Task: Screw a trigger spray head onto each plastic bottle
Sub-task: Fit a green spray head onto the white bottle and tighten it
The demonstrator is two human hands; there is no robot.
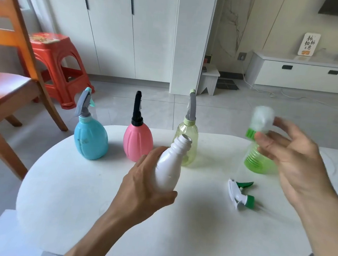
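Note:
My left hand (148, 185) grips a white plastic bottle (170, 168) with a bare threaded neck, tilted to the right above the white table (76, 191). A loose white and green trigger spray head (240, 194) lies on the table to its right. My right hand (296, 159), blurred, fingers spread, hovers in front of a green ribbed bottle (257, 162) that carries a white head with a green collar; whether it touches it I cannot tell. Along the far edge stand a blue bottle (91, 139), a pink bottle (136, 143) and a pale yellow-green bottle (190, 135), each with a spray head on.
A wooden chair (8, 85) stands at the left of the table, with a red plastic stool (55, 64) behind it. White cupboards and a low cabinet line the far wall across a tiled floor.

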